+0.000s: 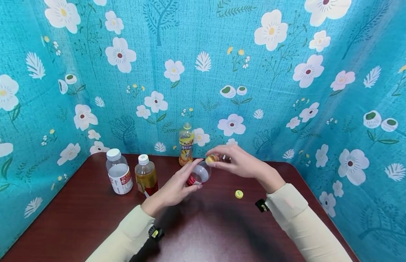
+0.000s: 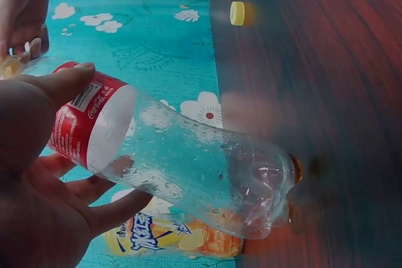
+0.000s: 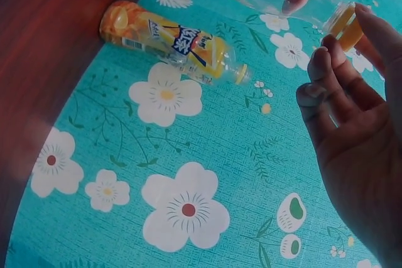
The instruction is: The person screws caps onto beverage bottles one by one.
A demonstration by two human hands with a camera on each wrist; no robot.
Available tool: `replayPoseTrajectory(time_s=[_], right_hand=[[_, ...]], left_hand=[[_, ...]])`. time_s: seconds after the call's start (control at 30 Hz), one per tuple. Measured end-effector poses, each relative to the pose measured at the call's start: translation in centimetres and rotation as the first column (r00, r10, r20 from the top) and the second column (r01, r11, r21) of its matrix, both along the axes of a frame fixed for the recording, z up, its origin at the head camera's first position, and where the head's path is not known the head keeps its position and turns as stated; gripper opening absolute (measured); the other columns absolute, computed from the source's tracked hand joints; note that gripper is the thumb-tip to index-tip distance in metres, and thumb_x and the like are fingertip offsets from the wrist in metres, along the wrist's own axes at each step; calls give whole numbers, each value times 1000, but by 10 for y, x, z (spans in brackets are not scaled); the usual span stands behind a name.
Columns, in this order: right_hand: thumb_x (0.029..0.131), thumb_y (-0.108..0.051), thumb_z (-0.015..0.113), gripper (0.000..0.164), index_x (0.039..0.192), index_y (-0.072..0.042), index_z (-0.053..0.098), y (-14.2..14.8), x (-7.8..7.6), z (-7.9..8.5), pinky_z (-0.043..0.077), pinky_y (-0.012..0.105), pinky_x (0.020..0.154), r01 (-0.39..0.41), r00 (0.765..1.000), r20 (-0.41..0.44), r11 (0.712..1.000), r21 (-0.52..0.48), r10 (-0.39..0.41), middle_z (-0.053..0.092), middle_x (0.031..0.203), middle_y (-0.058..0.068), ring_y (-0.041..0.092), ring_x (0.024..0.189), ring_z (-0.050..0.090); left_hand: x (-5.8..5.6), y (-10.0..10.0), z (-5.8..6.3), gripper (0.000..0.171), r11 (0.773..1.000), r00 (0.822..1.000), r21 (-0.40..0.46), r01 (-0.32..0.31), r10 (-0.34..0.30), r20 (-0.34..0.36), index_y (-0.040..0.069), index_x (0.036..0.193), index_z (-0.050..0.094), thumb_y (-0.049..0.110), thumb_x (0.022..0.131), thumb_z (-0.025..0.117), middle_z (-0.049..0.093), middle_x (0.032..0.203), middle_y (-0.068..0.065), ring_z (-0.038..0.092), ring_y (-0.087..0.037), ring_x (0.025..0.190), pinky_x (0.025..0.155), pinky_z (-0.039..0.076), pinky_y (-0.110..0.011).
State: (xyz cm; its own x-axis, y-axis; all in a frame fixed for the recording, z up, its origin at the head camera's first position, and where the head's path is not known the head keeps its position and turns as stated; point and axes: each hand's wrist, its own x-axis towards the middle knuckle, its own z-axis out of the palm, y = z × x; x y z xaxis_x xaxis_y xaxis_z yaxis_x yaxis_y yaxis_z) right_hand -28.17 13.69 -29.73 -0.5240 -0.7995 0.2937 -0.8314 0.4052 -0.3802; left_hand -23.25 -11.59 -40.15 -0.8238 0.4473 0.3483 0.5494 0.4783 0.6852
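Observation:
A clear plastic bottle (image 2: 188, 136) with a red Coca-Cola label stands over the table, its base near the tabletop in the left wrist view. My left hand (image 1: 178, 183) grips it around the label, thumb on one side and fingers on the other. At the bottle's neck, my right hand (image 1: 237, 160) pinches an orange-yellow cap (image 3: 345, 27) between thumb and fingers. The cap sits at the mouth; how tightly it is seated I cannot tell. Behind the hands is an uncapped iced-tea bottle (image 1: 186, 143) with a yellow label.
On the dark red table (image 1: 88, 218), a yellow cap (image 1: 238, 194) lies to the right, below my right hand. A white-capped jar (image 1: 119, 173) and a white-capped bottle of amber liquid (image 1: 146, 176) stand at the left. A blue flowered cloth (image 1: 203, 80) hangs behind.

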Motion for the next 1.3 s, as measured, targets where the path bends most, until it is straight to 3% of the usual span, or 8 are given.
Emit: replayPoseTrajectory(time_s=[0.13, 0.37, 0.6, 0.8, 1.07, 1.3], right_hand=[[100, -29, 67, 31, 129, -17, 69, 0, -1, 1, 52, 32, 74, -14, 1000, 8, 1000, 10, 14, 69, 110, -13, 8, 86, 58], [99, -24, 70, 20, 115, -13, 74, -4, 0, 7, 45, 27, 57, -71, 995, -70, 996, -59, 67, 60, 77, -12, 8, 64, 52], [98, -24, 71, 13, 102, -12, 75, -16, 4, 0, 39, 26, 54, 55, 987, -146, 993, -106, -70, 53, 68, -10, 7, 58, 45], [96, -22, 74, 13, 93, -9, 75, -23, 10, -3, 35, 25, 49, 158, 968, -168, 973, -169, -187, 52, 61, -9, 8, 52, 43], [98, -28, 72, 16, 103, -14, 74, -22, 7, -4, 50, 29, 59, 176, 972, -108, 954, -242, -207, 62, 73, -9, 8, 65, 56], [99, -27, 70, 27, 119, -10, 74, -13, 5, -6, 54, 30, 67, 196, 973, -79, 958, -207, -216, 73, 92, -6, 6, 77, 62]], left_hand=[[-1, 1, 0, 89, 1000, 1000, -1, 11, -11, -7, 26, 162, 26, 15, 91, 79, 44, 152, -8, 51, -24, 131, 105, 50, -46], [0, 4, -1, 89, 1000, 999, 22, 0, 1, -41, 28, 162, 27, 17, 91, 79, 47, 152, -8, 54, -24, 131, 104, 51, -44], [2, 10, -3, 86, 993, 991, 2, -115, 115, -68, 27, 160, 33, 18, 90, 81, 52, 148, -8, 59, -25, 127, 102, 52, -47], [3, 15, -1, 85, 980, 974, -16, -200, 197, -109, 28, 159, 35, 21, 89, 82, 54, 148, -7, 61, -25, 124, 100, 53, -49], [-3, 17, 4, 86, 965, 954, 3, -263, 261, -148, 26, 159, 34, 23, 88, 83, 54, 145, -8, 59, -26, 124, 97, 56, -48], [-10, 13, 4, 85, 965, 960, 30, -260, 262, -103, 23, 159, 31, 21, 90, 81, 51, 146, -10, 57, -27, 125, 99, 54, -47]])
